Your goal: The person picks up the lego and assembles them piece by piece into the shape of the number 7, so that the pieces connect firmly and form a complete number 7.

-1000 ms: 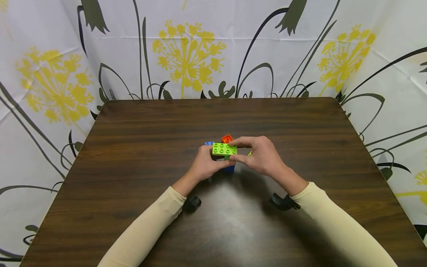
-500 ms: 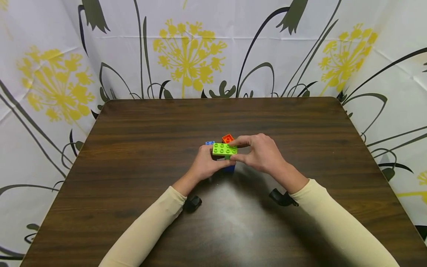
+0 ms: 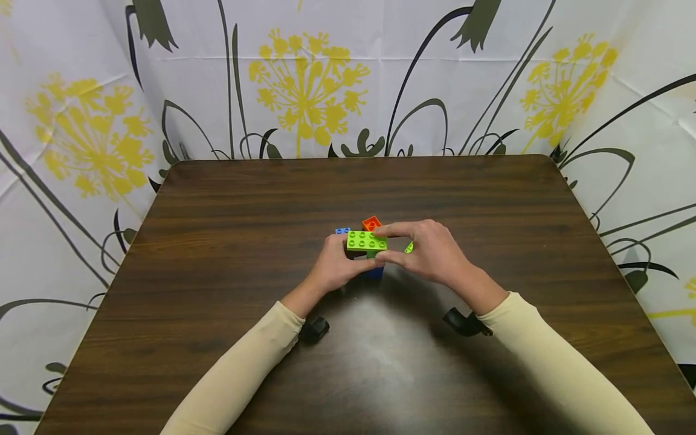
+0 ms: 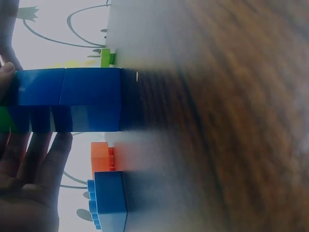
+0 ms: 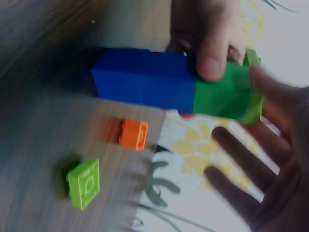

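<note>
A tower of toy building bricks stands upright at mid-table, apparently resting on the tabletop. Two blue bricks (image 5: 142, 82) form its lower part, a darker green brick (image 5: 224, 94) sits above them, and a lime-green brick (image 3: 367, 240) with two rows of studs tops it. My left hand (image 3: 333, 266) grips the tower from the left, its thumb across the near side and its fingers round the far side. With thumb and index finger, my right hand (image 3: 432, 251) pinches the right end of the lime top brick; its other fingers are spread apart in the right wrist view.
Just behind the tower lie an orange brick (image 3: 372, 223) and a separate blue brick (image 3: 342, 231). A small lime brick (image 3: 409, 248) lies to the right, partly covered by the right hand. The brown table (image 3: 244, 205) ends at a patterned curtain (image 3: 304, 90).
My right hand has shifted slightly, and the small lime brick behind it, hidden half a second ago, shows again. The tower and my left hand stay in place.
</note>
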The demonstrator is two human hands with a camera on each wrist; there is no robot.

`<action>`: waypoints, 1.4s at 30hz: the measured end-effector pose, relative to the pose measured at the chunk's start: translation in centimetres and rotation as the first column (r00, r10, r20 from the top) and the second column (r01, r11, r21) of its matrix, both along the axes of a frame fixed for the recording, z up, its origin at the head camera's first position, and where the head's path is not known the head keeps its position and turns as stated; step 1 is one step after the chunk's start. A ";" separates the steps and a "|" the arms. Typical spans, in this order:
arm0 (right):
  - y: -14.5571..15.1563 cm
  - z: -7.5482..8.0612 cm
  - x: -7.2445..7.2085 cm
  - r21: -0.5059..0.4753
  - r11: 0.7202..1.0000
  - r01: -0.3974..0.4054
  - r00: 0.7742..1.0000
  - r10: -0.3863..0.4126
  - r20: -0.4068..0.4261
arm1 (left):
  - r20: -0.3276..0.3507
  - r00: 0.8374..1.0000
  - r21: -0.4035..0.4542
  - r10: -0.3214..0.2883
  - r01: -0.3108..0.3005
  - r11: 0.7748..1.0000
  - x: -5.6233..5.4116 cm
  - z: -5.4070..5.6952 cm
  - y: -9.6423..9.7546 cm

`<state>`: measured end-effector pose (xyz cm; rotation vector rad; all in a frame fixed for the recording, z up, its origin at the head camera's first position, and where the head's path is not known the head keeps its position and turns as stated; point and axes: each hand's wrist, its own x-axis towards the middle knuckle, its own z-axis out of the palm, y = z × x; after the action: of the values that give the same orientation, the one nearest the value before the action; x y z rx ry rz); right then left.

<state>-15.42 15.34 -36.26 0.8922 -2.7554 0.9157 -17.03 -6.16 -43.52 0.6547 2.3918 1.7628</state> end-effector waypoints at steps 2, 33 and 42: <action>0.6 -0.2 -0.3 -0.046 0.998 -0.033 0.999 0.033 0.006 | 0.006 1.000 -0.003 0.005 -0.005 1.000 0.0 0.1 0.0; 2.8 -4.0 1.3 0.169 0.946 -0.277 0.911 0.202 0.360 | 0.191 0.980 -0.149 -0.061 0.091 0.985 3.3 1.4 -5.4; -3.1 -4.0 6.4 -0.097 0.956 -0.278 0.945 0.290 0.149 | 0.507 0.779 0.212 -0.369 0.302 0.929 7.4 1.4 -5.8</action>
<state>-9.03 12.21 -40.24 1.2809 -2.7459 1.1774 -9.64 -11.92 -42.16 0.4722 1.6845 1.6588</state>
